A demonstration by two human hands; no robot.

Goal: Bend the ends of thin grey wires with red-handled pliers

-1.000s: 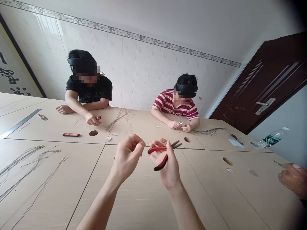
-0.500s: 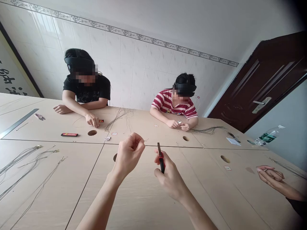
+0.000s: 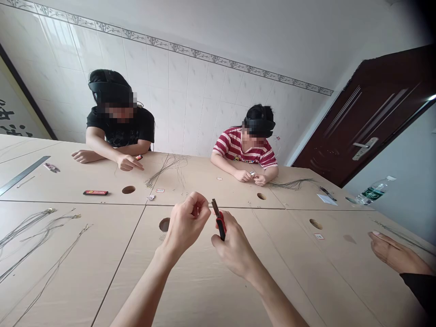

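Observation:
My left hand (image 3: 188, 219) is closed in a pinch above the table. A thin wire end pokes out from its fingertips toward the right, though most of the wire is hidden. My right hand (image 3: 235, 247) grips a pair of pliers (image 3: 220, 223) with red and black handles and a dark metal nose pointing up. The nose of the pliers is right beside the left fingertips, by the wire end; I cannot tell whether it touches the wire.
On the left of the table (image 3: 190, 290) lie bundles of thin wires (image 3: 34, 222). Farther back are a red and black box (image 3: 96, 193), a steel ruler (image 3: 23, 175) and another wire bundle (image 3: 163, 170). Two people sit opposite. Another person's hand (image 3: 397, 252) and a bottle (image 3: 374, 190) are at right.
My right hand has brought the pliers leftward and tilted them, close to my left fingertips. The co-worker's hand at the far left has lifted and shifted, and the hand at right has turned.

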